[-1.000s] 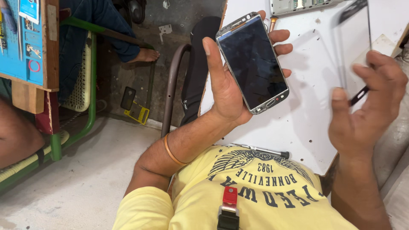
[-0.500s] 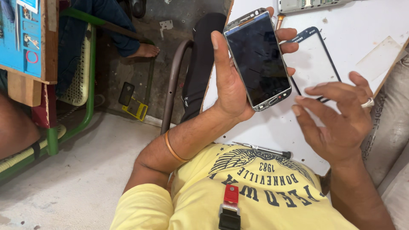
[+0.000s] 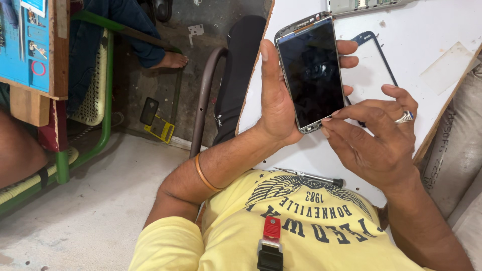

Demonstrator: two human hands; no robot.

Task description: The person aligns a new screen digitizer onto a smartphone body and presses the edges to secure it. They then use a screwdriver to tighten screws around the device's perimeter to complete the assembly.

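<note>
We see a smartphone [image 3: 312,70] with a dark, unlit screen and a silver frame held up in the upper middle of the frame, above a white tabletop [image 3: 442,30]. Our left hand [image 3: 281,95] grips it from the left side: the thumb runs up along the left edge, and the fingertips wrap round and show at the right edge. The phone stands nearly upright in the picture, tilted slightly, its lower end resting at the base of the palm.

Our right hand [image 3: 376,135] sits just below and right of the phone, fingers curled, its fingertips touching the phone's lower right corner; it holds nothing else that we can make out. A silver ring [image 3: 404,117] shows on one finger.

Behind the phone, on the tabletop, lies a thin dark-rimmed glass panel [image 3: 374,55], partly hidden by both hands. A slim screwdriver [image 3: 311,176] lies near the bottom edge of the tabletop, just above our yellow shirt [image 3: 301,226]. An orange bangle [image 3: 203,173] circles the left forearm. At far left stands a green-framed chair [image 3: 103,90].
</note>
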